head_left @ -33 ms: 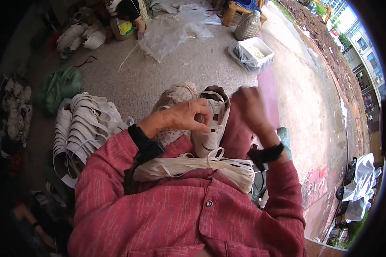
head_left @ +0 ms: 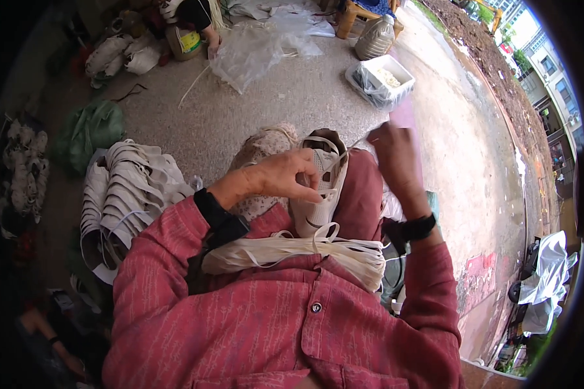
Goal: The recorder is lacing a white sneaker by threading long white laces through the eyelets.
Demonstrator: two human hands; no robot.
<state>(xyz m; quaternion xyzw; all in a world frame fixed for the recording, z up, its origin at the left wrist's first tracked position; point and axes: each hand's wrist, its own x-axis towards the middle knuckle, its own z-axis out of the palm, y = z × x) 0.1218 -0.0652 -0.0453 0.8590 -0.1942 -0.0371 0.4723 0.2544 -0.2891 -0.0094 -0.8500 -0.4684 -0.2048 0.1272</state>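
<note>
A cream shoe upper (head_left: 315,212) with cut-out openings lies on my lap, its dark-lined heel opening facing away from me. My left hand (head_left: 276,174) curls over the upper's left side, fingers and thumb closed on it. To the right, my right hand (head_left: 396,152) is raised with its fingers pinched round a thin pale shoelace (head_left: 355,145), which stretches from the top of the upper. Across my lap, close to my body, rests a bundle of cream shoelaces (head_left: 292,253), and one loop of it rises toward the toe.
Nested rows of white shoe uppers (head_left: 133,188) stand at my left, beside a green sack (head_left: 91,133). Ahead are a plastic-lined white tub (head_left: 381,81), a large plastic jug (head_left: 375,39) and clear plastic sheeting (head_left: 253,55). Another person's hand (head_left: 213,45) shows at the far side.
My right hand has shifted slightly, and the shoelace between it and the upper now shows stretched out. My left hand keeps its place on the upper.
</note>
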